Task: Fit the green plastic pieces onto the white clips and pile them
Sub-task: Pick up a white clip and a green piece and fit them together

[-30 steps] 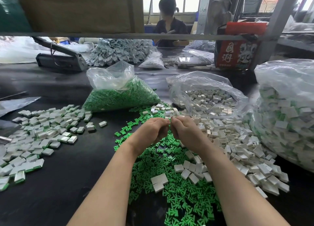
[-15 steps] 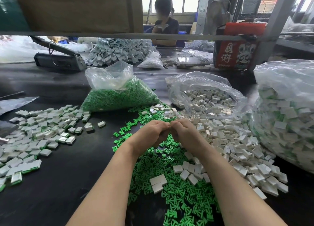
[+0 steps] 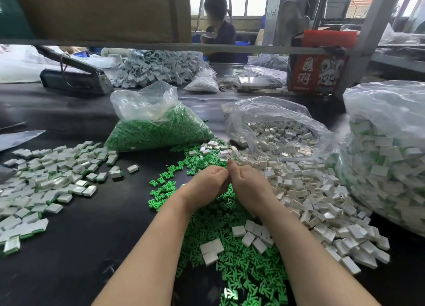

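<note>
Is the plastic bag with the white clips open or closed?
Open. The bag of white clips lies with its mouth gaping toward the worker, and clips spill from it onto the black table.

Two bare forearms reach forward from the bottom of the view and converge at the centre. The left hand (image 3: 204, 183) and the right hand (image 3: 247, 182) meet knuckle to knuckle, backs turned up toward the camera, fingers curled under into loose fists. Their thumbs touch at the top. Whatever the fingers may pinch is hidden between them.
</note>
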Available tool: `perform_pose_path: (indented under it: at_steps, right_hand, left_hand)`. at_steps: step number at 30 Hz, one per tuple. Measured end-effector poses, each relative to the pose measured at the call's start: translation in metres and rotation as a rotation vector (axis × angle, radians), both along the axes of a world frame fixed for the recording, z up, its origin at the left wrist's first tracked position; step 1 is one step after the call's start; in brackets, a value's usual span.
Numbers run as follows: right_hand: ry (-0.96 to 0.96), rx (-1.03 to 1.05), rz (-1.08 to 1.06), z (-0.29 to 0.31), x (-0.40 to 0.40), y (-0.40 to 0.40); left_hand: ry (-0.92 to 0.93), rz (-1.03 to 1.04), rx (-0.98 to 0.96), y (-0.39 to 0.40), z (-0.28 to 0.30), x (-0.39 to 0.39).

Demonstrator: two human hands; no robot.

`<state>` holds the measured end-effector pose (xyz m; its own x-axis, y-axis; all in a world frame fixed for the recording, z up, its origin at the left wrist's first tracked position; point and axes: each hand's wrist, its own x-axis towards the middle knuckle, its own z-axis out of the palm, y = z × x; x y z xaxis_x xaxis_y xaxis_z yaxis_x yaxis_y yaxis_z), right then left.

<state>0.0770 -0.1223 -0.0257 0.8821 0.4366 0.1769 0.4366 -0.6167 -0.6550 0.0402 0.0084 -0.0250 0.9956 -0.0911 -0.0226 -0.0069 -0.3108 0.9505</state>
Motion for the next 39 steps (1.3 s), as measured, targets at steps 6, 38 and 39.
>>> perform_pose_path:
  at_steps: [6, 38, 39]
  right_hand:
    - [-0.027, -0.057, -0.036, -0.003, 0.003, 0.001]
    - [0.466, 0.780, 0.048, 0.017, 0.002, -0.007]
    - [0.497, 0.850, 0.048, 0.018, 0.003, -0.008]
  left_hand:
    - [0.007, -0.014, -0.011, 0.002, -0.009, 0.006]
    - [0.057, -0.081, -0.322, 0.020, 0.013, -0.003]
    - [0.044, -0.086, -0.336, 0.022, 0.014, -0.003]
